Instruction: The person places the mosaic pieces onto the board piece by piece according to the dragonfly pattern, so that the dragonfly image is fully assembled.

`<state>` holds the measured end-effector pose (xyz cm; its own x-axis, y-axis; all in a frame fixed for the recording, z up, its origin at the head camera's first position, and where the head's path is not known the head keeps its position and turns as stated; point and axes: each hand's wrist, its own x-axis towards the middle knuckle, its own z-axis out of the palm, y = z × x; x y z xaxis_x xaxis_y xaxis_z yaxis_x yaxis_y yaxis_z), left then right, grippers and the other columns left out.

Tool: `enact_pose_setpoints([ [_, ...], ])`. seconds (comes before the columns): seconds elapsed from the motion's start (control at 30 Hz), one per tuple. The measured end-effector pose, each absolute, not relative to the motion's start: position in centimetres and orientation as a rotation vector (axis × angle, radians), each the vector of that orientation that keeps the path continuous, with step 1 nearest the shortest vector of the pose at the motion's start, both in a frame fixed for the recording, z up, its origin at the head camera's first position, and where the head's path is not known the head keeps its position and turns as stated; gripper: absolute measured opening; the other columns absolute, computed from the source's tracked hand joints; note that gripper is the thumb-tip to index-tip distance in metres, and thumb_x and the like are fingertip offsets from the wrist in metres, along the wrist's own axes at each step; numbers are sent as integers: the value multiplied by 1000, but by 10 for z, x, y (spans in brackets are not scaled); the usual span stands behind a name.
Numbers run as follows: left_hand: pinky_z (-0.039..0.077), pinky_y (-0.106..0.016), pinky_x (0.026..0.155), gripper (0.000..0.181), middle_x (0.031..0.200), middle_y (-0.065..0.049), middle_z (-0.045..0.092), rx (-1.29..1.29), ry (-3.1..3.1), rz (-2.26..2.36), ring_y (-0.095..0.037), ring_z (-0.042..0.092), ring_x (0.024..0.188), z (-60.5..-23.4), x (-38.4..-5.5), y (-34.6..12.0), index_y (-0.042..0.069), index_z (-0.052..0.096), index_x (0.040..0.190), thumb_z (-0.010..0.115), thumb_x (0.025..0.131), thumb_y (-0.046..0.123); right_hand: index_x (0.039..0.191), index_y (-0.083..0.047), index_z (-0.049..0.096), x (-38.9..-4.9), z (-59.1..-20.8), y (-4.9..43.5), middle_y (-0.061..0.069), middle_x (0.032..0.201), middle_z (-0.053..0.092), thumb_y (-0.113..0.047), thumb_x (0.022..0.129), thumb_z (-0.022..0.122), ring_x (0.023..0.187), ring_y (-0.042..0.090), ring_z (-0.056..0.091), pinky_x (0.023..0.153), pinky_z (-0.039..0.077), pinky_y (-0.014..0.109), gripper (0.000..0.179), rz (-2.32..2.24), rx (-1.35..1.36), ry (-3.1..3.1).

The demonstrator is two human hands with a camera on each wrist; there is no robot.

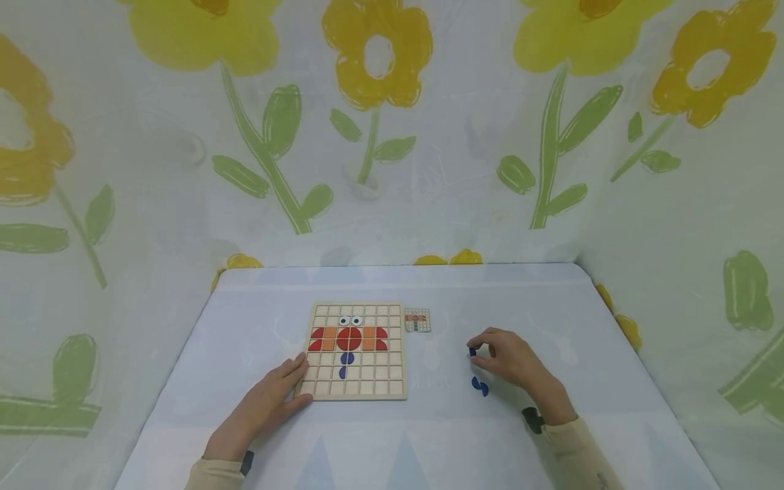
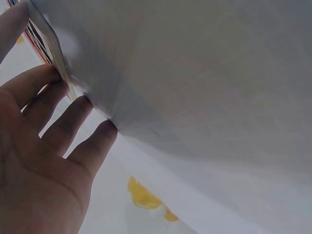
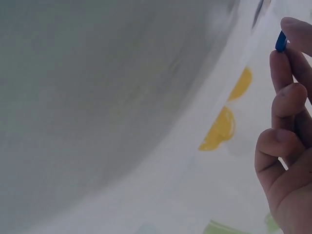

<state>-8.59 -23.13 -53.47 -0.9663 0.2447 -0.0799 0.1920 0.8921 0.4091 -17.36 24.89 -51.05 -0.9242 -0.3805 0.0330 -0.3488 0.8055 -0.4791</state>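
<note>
A square wooden grid board point(image 1: 386, 393) lies left of centre with a figure laid out in its cells. Two eye pieces point(image 1: 351, 320) top a red circle point(image 1: 350, 338), flanked by orange and red pieces; blue pieces point(image 1: 347, 358) run below. My left hand point(image 1: 266, 408) rests at the board's lower left, fingertips point(image 2: 105, 127) against its side edge and thumb by the front corner. To the right, my right hand point(image 1: 511, 357) pinches a small blue piece point(image 3: 281, 41) between thumb and fingertips, above the table. Two loose blue pieces point(image 1: 480, 386) lie just below that hand.
A small pattern card point(image 1: 418, 320) showing a similar figure lies at the board's upper right. The white table point(image 1: 367, 449) is bordered by flower-printed cloth point(image 1: 441, 170) at the back and sides.
</note>
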Motion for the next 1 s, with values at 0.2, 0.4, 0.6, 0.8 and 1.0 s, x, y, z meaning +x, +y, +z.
enact_pose_setpoints([
  [0.2,37,-55,116,77,161,-11,38,339,2938,614,-39,35,146,-533,-85,-230,3,44,152,74,92,41,106,-12,79,-175,-510,240,-11,92,67,-19,83,85,73,9,51,58,47,22,24,-801,-674,2913],
  [0.4,36,-55,116,79,162,-10,36,314,2927,609,-39,34,147,-533,-86,-229,5,42,153,74,92,42,104,-9,79,-177,-512,233,-9,93,68,-16,84,85,71,8,50,57,47,22,22,-854,-763,2897],
  [0.6,36,-56,116,79,161,-10,37,310,2924,616,-39,34,146,-533,-85,-229,4,42,153,74,92,42,104,-8,79,-178,-513,222,-9,93,68,-17,84,85,72,9,51,58,48,22,23,-913,-818,2876],
  [0.8,37,-56,115,78,161,-11,37,306,2924,608,-39,34,146,-533,-85,-229,4,43,153,74,92,42,105,-9,79,-181,-512,202,-9,92,69,-18,84,85,73,12,53,58,47,21,24,-939,-872,2860],
  [1.0,37,-56,115,78,161,-11,37,303,2923,603,-39,34,146,-532,-85,-229,4,43,153,74,92,42,109,-11,78,-178,-508,168,-8,95,69,-19,85,85,75,14,54,58,47,21,26,-981,-898,2880],
])
